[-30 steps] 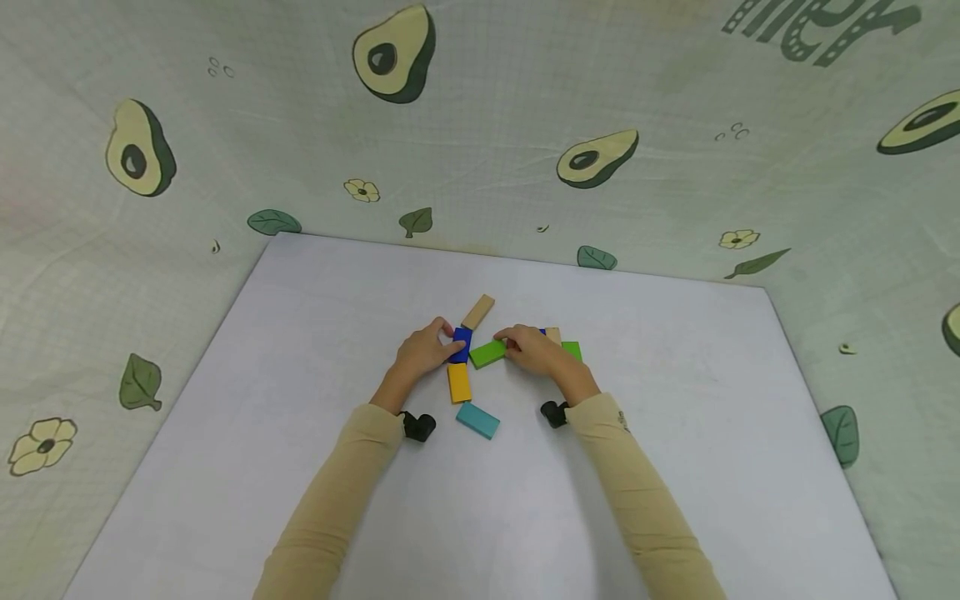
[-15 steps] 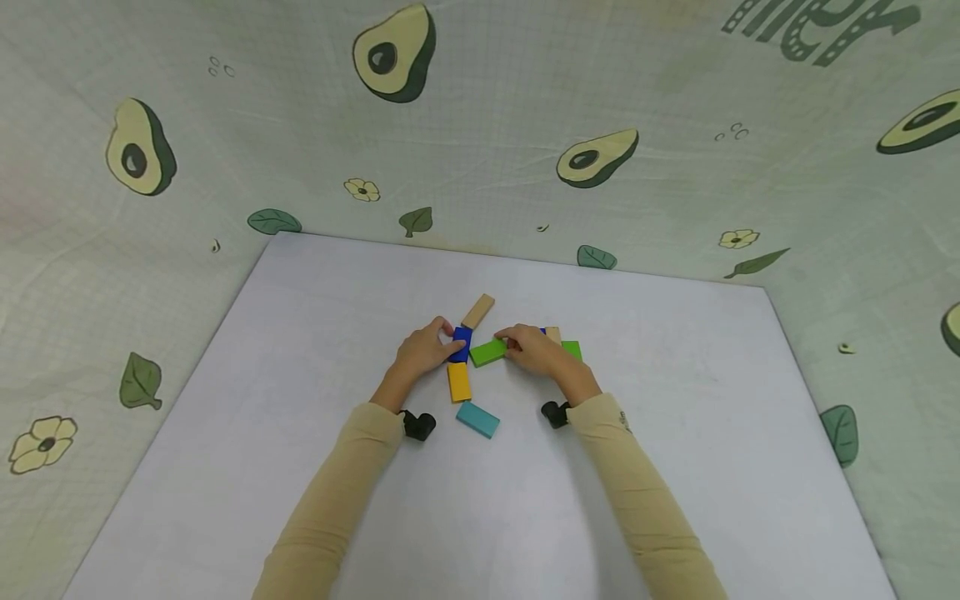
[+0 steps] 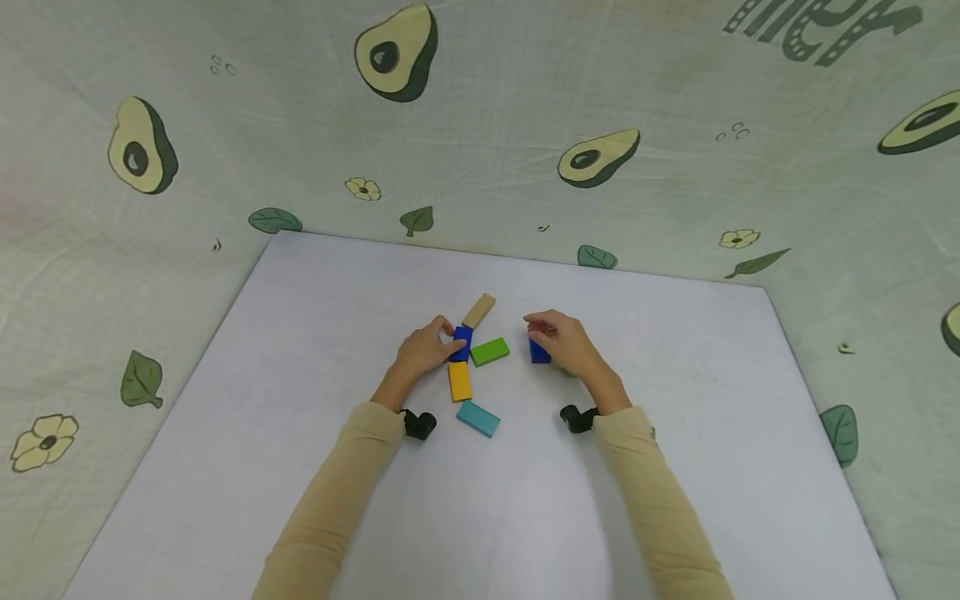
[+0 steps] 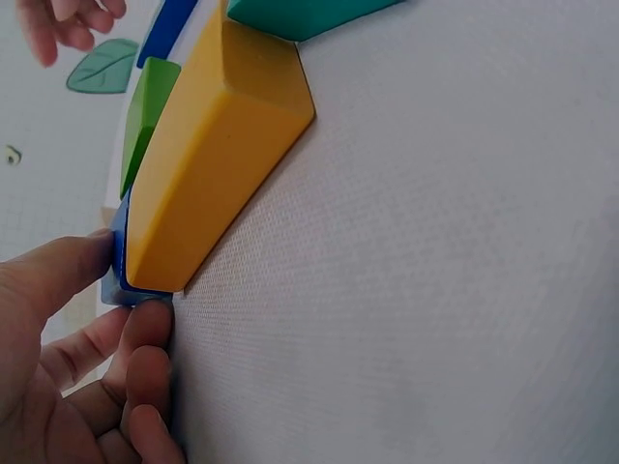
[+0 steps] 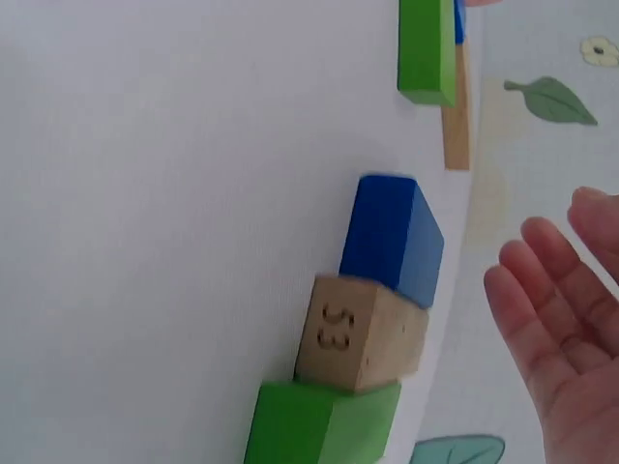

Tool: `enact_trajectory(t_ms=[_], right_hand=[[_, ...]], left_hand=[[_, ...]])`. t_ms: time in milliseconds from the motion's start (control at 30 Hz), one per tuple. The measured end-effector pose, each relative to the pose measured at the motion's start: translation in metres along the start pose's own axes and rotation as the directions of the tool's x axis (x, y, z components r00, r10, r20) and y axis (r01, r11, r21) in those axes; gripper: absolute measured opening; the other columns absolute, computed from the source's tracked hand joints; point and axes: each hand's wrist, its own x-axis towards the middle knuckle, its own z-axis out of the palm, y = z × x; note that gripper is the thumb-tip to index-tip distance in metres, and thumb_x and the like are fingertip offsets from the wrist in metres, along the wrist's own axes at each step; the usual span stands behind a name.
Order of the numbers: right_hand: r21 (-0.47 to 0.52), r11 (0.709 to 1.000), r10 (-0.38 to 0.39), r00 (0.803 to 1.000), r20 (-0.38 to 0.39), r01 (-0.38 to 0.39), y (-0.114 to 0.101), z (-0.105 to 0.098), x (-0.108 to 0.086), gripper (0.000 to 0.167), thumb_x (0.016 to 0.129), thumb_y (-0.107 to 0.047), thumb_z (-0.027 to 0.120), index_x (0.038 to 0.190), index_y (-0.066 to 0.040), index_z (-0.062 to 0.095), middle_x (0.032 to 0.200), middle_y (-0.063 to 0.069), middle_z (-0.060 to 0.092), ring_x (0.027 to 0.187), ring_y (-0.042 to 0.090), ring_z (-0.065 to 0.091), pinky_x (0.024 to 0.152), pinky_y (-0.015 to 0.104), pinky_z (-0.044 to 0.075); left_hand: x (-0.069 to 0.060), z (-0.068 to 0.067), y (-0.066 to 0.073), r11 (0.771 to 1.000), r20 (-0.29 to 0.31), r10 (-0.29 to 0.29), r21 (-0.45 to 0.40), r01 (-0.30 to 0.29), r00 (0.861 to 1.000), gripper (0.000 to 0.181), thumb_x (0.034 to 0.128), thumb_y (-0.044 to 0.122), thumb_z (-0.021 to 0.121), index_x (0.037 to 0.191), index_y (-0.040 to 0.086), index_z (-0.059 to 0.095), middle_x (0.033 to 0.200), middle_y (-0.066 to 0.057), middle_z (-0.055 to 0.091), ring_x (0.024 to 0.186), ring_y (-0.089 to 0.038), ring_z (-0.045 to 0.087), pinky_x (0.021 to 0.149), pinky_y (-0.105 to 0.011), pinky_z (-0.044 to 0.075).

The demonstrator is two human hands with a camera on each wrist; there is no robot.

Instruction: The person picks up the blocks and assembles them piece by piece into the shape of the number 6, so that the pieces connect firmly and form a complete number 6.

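My left hand (image 3: 422, 348) pinches a blue block (image 4: 116, 288) between thumb and fingers on the white table. Against its near end lies a yellow-orange block (image 4: 213, 145); a tan block (image 3: 478, 310) touches its far end. A green block (image 3: 490, 352) slants off to its right. My right hand (image 3: 566, 342) hovers with loosely bent fingers above a second blue block (image 5: 387, 237), holding nothing. In the right wrist view, that block stands in a row with a plain wooden block (image 5: 358, 333) and another green block (image 5: 319, 425); the hand partly hides them in the head view.
A teal block (image 3: 477, 419) lies near the yellow-orange one, toward the person. Behind the white table (image 3: 360, 283) hangs a pale cloth (image 3: 480, 125) with avocado prints. Black wrist cameras (image 3: 420, 426) are worn on both wrists.
My right hand has let go of the slanted green block and moved right, over the second blue block. The left hand keeps its hold on the first blue block.
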Motion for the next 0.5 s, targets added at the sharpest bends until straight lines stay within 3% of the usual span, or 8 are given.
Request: enact_trajectory(t_ms=[200,500], right_hand=[[0.015,1.000,-0.001,0.998,-0.066,0.002,0.012,-0.015,-0.010,0.035,0.090,-0.009,0.059,0.122,0.005,0.055,0.115,0.021,0.058,0.103,0.032,0.055,0.091,0.045,0.045],[-0.046,0.976,0.210,0.977,-0.027,-0.211,0.023,-0.025,-0.018,0.049,0.091,-0.020,0.059,0.132,0.002,0.046,0.123,0.022,0.051,0.114,0.038,0.048,0.096,0.050,0.040]], left_hand=[[0.000,0.001,0.000,1.000,-0.003,-0.005,0.003,0.005,1.000,0.037,0.0906,0.042,0.056,0.116,0.015,0.050,0.080,-0.006,0.055,0.070,-0.020,0.051,0.061,-0.026,0.034],[0.000,0.001,0.000,1.000,-0.007,-0.008,0.009,0.009,1.000,0.037,0.0905,0.041,0.057,0.116,0.015,0.050,0.080,-0.007,0.055,0.071,-0.021,0.051,0.061,-0.026,0.035]])
